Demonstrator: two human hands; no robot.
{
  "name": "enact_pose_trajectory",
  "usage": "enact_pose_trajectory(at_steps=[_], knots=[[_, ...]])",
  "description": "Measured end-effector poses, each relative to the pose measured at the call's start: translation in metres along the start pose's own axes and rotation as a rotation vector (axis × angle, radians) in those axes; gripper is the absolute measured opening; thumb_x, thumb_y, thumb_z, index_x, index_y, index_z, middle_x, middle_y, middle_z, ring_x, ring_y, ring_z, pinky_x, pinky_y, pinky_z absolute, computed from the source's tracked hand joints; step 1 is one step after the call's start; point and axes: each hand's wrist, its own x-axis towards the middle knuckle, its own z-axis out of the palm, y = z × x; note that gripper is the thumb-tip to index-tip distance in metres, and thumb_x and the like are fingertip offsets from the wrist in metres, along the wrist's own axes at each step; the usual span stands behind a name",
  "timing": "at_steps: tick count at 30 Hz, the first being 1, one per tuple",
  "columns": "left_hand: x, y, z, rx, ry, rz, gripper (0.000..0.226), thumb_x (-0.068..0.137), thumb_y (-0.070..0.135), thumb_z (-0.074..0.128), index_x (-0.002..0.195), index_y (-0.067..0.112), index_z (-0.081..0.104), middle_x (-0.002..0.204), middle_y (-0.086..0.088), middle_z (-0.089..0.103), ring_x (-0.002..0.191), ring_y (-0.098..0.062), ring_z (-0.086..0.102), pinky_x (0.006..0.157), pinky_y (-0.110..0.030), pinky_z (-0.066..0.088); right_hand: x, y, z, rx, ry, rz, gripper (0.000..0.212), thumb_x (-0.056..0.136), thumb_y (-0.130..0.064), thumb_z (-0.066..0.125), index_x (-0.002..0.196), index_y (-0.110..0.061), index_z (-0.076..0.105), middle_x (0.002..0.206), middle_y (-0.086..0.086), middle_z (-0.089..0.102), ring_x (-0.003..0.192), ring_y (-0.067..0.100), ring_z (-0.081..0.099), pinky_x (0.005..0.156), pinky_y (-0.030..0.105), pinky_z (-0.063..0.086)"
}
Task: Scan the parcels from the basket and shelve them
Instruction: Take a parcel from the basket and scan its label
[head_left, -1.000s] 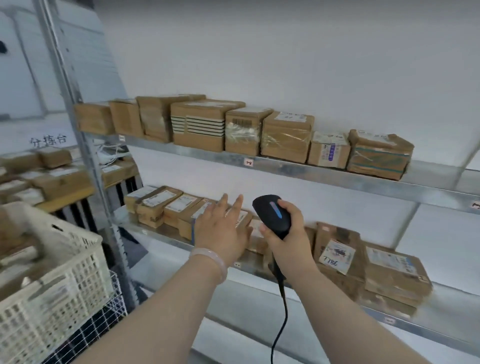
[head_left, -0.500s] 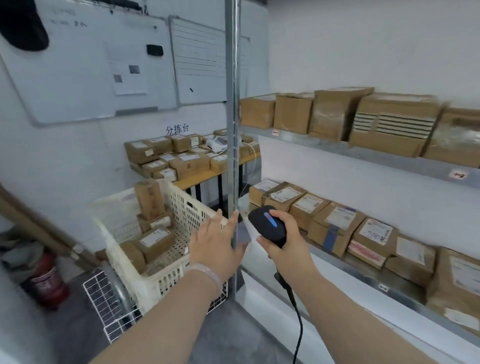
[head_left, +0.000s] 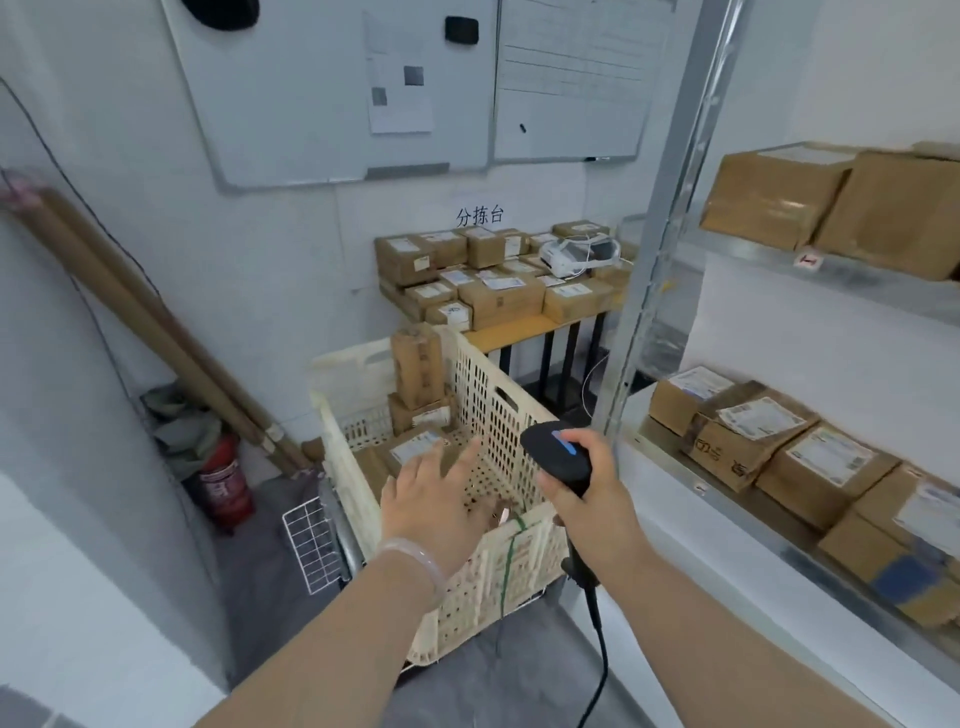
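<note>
The left hand (head_left: 436, 499) hovers palm down over the cream basket (head_left: 496, 405), its fingers (head_left: 460, 461) straight and spread, holding nothing. A pale bracelet (head_left: 410, 553) circles the wrist. In the basket, a tall parcel (head_left: 417, 371) stands upright at the far end with a smaller parcel (head_left: 420, 413) at its foot. A labelled parcel (head_left: 415, 448) lies flat just beyond the fingertips. The right hand (head_left: 597, 499), just right of the basket, has its fingers curled round the black scanner (head_left: 558, 457), whose cable (head_left: 597, 649) hangs down. To the right, shelved boxes (head_left: 753, 436) sit on the metal shelf (head_left: 670, 462). A far surface (head_left: 519, 330) carries more boxes.
</note>
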Motion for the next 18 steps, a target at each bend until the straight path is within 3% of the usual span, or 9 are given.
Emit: enact_pose_trajectory(at_steps=[5, 12, 15, 18], knots=[[0.061, -0.027, 0.017, 0.022, -0.055, -0.104, 0.072, 0.096, 0.062, 0.035, 0.153, 0.047, -0.007, 0.166, -0.001, 0.005, 0.151, -0.028, 0.010, 0.121, -0.051, 0.012, 0.065, 0.024, 0.025, -0.017, -0.061, -0.008, 0.044, 0.090, -0.020, 0.073, 0.120, -0.042, 0.048, 0.111, -0.019, 0.059, 0.080, 0.006, 0.064, 0.066, 0.025, 0.054], [0.137, -0.041, 0.045, -0.017, -0.147, -0.236, 0.074, 0.097, 0.060, 0.037, 0.153, 0.047, -0.010, 0.166, -0.001, 0.000, 0.152, -0.027, 0.006, 0.122, -0.052, 0.013, 0.158, 0.055, 0.043, -0.008, -0.195, 0.066, 0.045, 0.091, -0.021, 0.071, 0.115, -0.049, 0.045, 0.115, -0.008, 0.061, 0.080, 0.014, 0.063, 0.072, 0.033, 0.056], [0.158, -0.050, 0.064, 0.003, -0.188, -0.276, 0.074, 0.097, 0.059, 0.037, 0.153, 0.045, -0.010, 0.166, -0.001, 0.001, 0.152, -0.027, 0.008, 0.121, -0.051, 0.016, 0.180, 0.072, 0.057, -0.008, -0.229, 0.117, 0.044, 0.091, -0.024, 0.072, 0.115, -0.049, 0.045, 0.114, -0.016, 0.057, 0.081, 0.016, 0.067, 0.076, 0.038, 0.060], [0.183, -0.066, 0.082, -0.011, -0.215, -0.331, 0.079, 0.095, 0.062, 0.042, 0.154, 0.045, -0.008, 0.166, -0.002, 0.000, 0.152, -0.028, 0.007, 0.121, -0.051, 0.017, 0.197, 0.089, 0.075, -0.016, -0.288, 0.148, 0.045, 0.090, -0.025, 0.074, 0.113, -0.050, 0.046, 0.115, -0.017, 0.058, 0.085, 0.008, 0.067, 0.068, 0.022, 0.057]])
